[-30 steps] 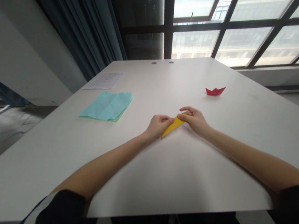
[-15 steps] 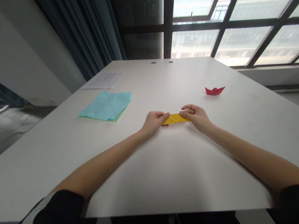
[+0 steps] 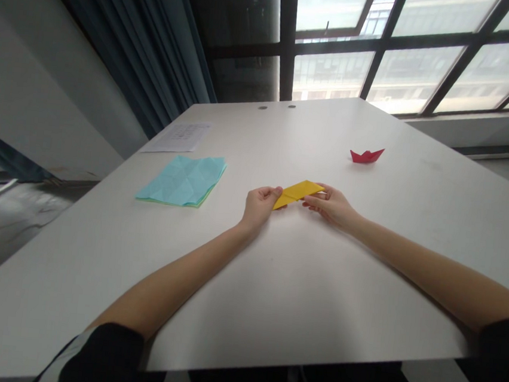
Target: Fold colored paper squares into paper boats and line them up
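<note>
1. A red paper boat (image 3: 366, 156) is set upright on the white surface (image 3: 266, 300), with both pointed ends raised.
2. A strip of folded yellow paper (image 3: 298, 192) is held nearer to the person than the boat and to its left; it is slanted, with its right end pointed toward the boat's side.
3. The left end of the strip is pinched by the left hand (image 3: 259, 208), whose thumb is laid on top.
4. The right hand (image 3: 333, 207) is placed at the strip's right end, nearer to the person than the boat; the fingers are bent and partly covered by the paper, so whether it is pinched there cannot be told.
5. Well to the left of the boat, a stack of creased light-blue paper (image 3: 183, 179) is laid flat, with a greenish edge shown beneath.
6. Farther from the person than that stack, also left of the boat, a printed sheet (image 3: 178, 137) is placed.
</note>
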Tool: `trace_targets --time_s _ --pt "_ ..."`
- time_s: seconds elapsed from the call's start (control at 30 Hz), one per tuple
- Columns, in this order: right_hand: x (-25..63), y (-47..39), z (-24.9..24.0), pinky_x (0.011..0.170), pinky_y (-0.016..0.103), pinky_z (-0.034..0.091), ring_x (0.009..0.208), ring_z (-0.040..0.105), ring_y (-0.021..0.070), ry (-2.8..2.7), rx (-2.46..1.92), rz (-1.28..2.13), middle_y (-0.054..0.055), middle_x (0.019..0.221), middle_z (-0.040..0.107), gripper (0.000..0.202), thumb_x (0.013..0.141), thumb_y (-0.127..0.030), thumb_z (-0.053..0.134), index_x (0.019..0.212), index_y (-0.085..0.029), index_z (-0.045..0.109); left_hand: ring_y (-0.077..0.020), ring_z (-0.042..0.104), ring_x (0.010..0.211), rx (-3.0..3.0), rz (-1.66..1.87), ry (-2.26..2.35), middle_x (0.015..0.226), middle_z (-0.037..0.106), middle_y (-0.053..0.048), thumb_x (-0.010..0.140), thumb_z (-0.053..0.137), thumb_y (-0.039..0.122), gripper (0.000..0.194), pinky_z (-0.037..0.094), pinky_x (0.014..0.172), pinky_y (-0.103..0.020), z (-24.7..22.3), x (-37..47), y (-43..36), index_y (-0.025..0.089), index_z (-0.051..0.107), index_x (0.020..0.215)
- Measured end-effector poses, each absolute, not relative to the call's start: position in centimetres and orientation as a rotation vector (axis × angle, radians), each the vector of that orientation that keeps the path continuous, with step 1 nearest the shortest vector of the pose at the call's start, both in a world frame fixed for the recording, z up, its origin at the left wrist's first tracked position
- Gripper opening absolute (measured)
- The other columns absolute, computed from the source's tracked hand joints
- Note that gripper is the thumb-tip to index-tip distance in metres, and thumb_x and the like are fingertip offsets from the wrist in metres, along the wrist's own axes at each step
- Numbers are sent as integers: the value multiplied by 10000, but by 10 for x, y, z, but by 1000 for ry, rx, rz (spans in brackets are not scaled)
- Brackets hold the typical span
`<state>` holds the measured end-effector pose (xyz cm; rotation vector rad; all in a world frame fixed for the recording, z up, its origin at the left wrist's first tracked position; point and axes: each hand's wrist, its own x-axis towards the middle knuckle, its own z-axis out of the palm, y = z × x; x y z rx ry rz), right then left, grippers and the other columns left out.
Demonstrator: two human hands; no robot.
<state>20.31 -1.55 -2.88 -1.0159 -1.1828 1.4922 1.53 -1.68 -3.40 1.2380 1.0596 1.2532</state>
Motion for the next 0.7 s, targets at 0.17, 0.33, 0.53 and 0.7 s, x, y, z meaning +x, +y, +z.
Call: trace_targets --time_s 0.17,0.33,0.53,0.7 --pt "199 -17 -28 589 217 414 663 601 101 -1030 -998 1448 -16 733 672 444 574 -270 759 957 -208 543 -120 561 542 1449 1142 1077 591 633 -27 707 616 516 390 433 532 -229 -31 20 -26 129 668 710" --pt "198 -16 -21 619 258 437 660 590 117 -1081 -975 1353 -52 681 638 349 605 -265 706 885 -235 499 -126 574 615 1792 958 1105 658 662 -27 770 555 463 340 428 576 -222 -28 18 -32 152 683 720" --pt "209 -18 -9 688 293 465 708 585 142 -1645 -1020 766 -1 750 626 135 689 -199 595 824 -202 593 -104 549 646 1766 1203 1216 829 656 -37 793 546 412 295 437 584 -208 -28 18 -26 162 638 922" --pt "215 -22 -6 714 293 460 711 579 146 -2246 -900 323 40 806 647 184 742 -146 504 861 -191 637 -46 483 544 1736 1310 1158 951 600 -28 791 558 343 292 419 515 -176 -29 18 -24 189 544 1038"
